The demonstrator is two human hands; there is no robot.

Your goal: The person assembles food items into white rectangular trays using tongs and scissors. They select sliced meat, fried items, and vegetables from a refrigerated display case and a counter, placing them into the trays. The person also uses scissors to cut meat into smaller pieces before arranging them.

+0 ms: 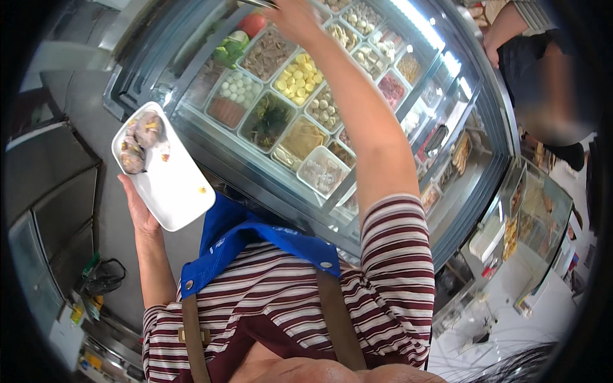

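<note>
The display case is partly covered by the person's right arm, so its bins cannot all be counted. One right hand reaches over the far side of the display case; the upper edge of the view cuts off its fingers, and whether they are together or apart I cannot tell. One narrow metal thing shows beside them, also cut off, its kind unclear.

One white tray is held just left of the display case by the left hand. The thumb presses the tray's side, while the other fingers are hidden underneath, clamped on it as far as can be seen. At the tray's far end sit two main lumps of pinkish-grey food, their edges hard to separate, with a few yellow bits.

Inside the display case, toward its left, are one bin of white balls, too many to count, one of yellow slices, and one of dark green leaves. One bin of clear packs lies at its near side, contents blurred by glare. Beyond the display case's right side, one other person's hand shows.
</note>
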